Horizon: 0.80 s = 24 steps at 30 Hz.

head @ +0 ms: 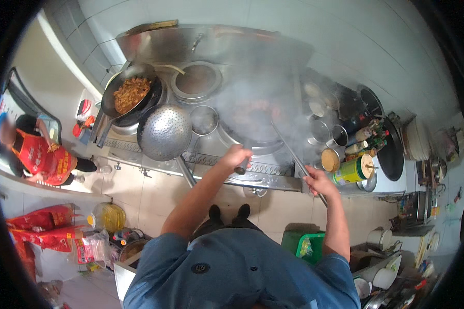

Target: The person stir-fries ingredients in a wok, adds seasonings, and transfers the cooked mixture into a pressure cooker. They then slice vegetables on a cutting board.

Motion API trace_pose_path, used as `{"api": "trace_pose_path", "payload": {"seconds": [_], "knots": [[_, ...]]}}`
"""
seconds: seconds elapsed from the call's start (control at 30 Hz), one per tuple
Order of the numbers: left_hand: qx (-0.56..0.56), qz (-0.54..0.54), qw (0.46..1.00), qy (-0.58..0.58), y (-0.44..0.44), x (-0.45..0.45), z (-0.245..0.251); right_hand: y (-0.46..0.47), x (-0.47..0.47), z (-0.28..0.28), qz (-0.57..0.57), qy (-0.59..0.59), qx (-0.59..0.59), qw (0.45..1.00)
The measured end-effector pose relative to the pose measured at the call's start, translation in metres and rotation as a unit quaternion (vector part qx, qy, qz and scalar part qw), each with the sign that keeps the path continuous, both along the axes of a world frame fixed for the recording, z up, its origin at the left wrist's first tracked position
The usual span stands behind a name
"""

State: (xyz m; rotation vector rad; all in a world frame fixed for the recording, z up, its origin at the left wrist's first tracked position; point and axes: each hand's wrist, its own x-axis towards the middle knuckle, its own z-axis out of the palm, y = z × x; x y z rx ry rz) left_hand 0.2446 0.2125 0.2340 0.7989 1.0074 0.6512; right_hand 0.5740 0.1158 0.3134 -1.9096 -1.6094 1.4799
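Observation:
My left hand [236,157] is closed around the handle of a wok [255,148] on the stove burner. Steam veils much of the wok, and reddish food [257,110] shows dimly inside it. In my right hand [320,180] is the long metal handle of a cooking utensil [294,154], which slants into the wok; its head is lost in the steam. Left of my left hand, a perforated metal strainer [168,129] rests with its handle towards me. Between the strainer and the wok sits a round metal pot [203,120].
A second wok [110,98] holding browned food stands at the far left. Behind is a round pot [196,82] of dark liquid. Seasoning containers, bottles [365,141] and a green-yellow tin [348,172] crowd the right counter. A person [44,152] in a red apron stands at left.

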Motion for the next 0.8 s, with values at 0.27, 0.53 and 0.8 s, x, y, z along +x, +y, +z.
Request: {"api": "trace_pose_path", "payload": {"seconds": [0.27, 0.53, 0.8], "knots": [[0.012, -0.040, 0.999, 0.032, -0.078, -0.002, 0.011, -0.035, -0.026, -0.067, -0.113, -0.070, 0.122, 0.984], [0.008, 0.050, 0.999, 0.009, 0.015, 0.029, -0.023, -0.039, -0.042, -0.170, -0.072, -0.147, 0.417, 0.894], [0.229, -0.013, 0.858, 0.460, -0.024, -0.055, -0.087, -0.038, -0.006, -0.070, -0.408, 0.295, 0.086, 0.860]]}}
